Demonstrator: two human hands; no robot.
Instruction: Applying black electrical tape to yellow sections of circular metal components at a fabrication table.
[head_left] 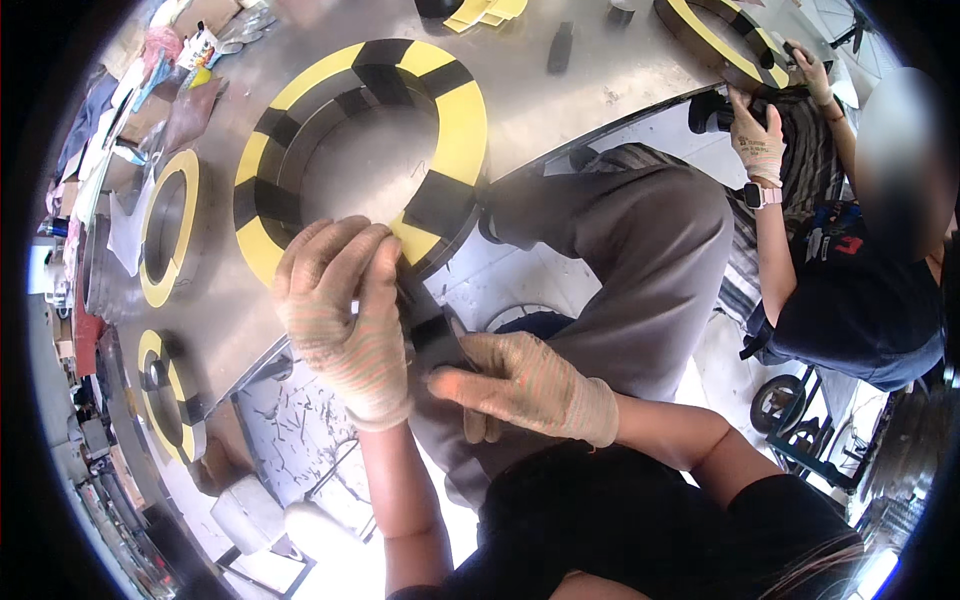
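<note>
A large ring with yellow and black segments (pixel 461 120) rests on the metal table in front of me. My left hand (pixel 345 305), in a pale knitted glove, has its fingers bent together over the ring's near edge. From beside that edge a dark strip (pixel 434 338) comes down toward my lap. My right hand (pixel 525 388), gloved too, is closed around the strip's lower end, thumb stretched along it. The right fingertips are partly hidden, and what lies under the left fingertips is covered.
Smaller yellow rings (pixel 184 215) and a yellow-and-black ring (pixel 196 412) lie along the table's left side. At the far right, a co-worker's gloved hand (pixel 757 140) is near another striped ring (pixel 738 70). A dark flat piece (pixel 560 48) lies on the metal table (pixel 525 120).
</note>
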